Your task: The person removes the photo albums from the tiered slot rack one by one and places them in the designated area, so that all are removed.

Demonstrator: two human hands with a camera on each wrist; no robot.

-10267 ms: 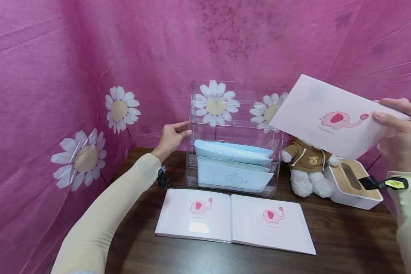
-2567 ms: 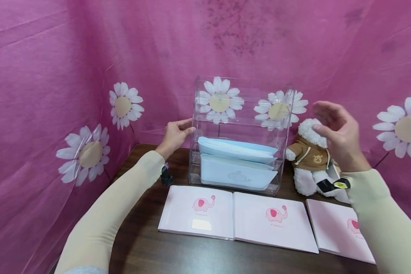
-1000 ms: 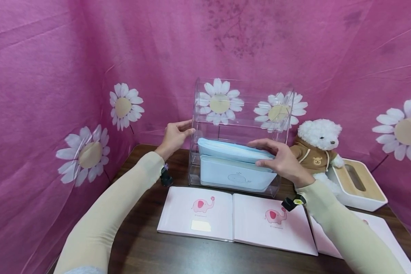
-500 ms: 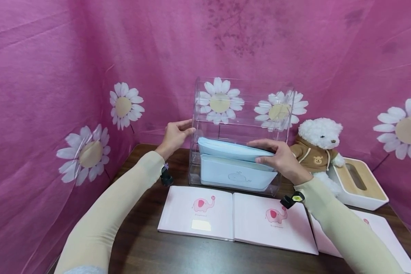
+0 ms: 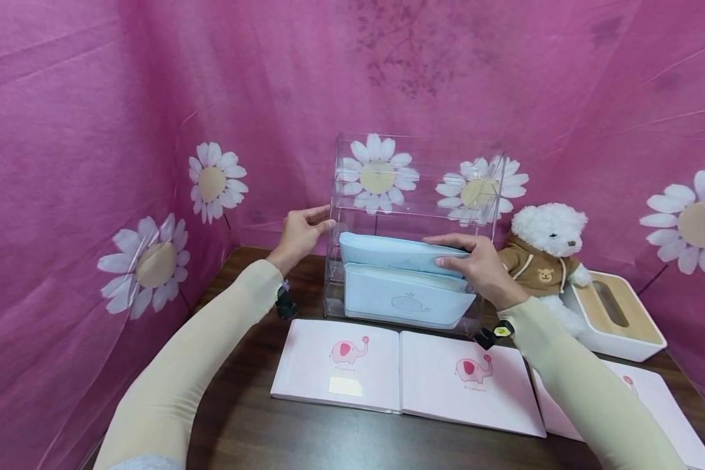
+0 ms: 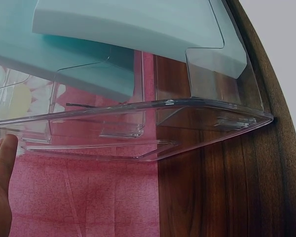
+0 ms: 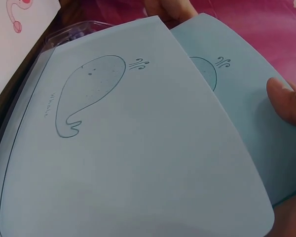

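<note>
The right hand [image 5: 476, 264] pinches the right end of the rear blue whale booklet [image 5: 393, 251], which stands in the clear acrylic rack [image 5: 420, 209] behind the front whale booklet [image 5: 382, 294]. The left hand [image 5: 296, 235] rests fairly straight fingers against the rack's left side. If the pull is too low, I think the front booklet could be dragged; with weak support, the rack might slide on the worktop [image 5: 329, 440].

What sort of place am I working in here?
Probably a staged desk corner indoors: a dark wooden table backed by pink daisy-print cloth, with a clear rack of blue books on it.
</note>
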